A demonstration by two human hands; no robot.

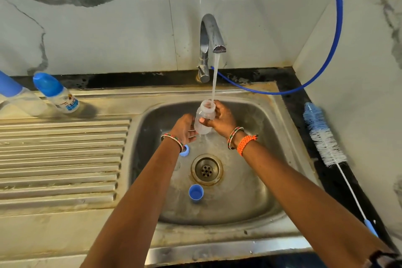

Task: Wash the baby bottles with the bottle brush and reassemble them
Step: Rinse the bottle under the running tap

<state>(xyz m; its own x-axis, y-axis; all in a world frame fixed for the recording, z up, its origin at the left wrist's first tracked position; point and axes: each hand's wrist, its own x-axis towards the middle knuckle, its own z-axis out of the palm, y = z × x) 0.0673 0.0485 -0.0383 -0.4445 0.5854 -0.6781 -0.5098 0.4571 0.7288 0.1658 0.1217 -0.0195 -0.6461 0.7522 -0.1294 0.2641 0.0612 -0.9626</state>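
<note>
A clear, open baby bottle (pixel 204 116) is held upright over the steel sink (pixel 256 180), under the running tap (pixel 210 43). Water streams into its mouth and spills down its side. My right hand (pixel 221 118) grips the bottle around its body. My left hand (pixel 183 128) holds its lower left side with curled fingers. A blue cap (pixel 196 193) lies open side up in the basin near the drain. A blue ring (pixel 185 151) peeks out beside my left wrist. The bottle brush (pixel 324 137) lies on the dark counter to the right of the sink.
Two capped bottles with blue lids (pixel 57 93) (pixel 13 95) stand on the ridged drainboard (pixel 61 159) at the left. A blue hose (pixel 335 35) curves down the marble wall behind the tap. The drain (pixel 206 169) sits mid-basin.
</note>
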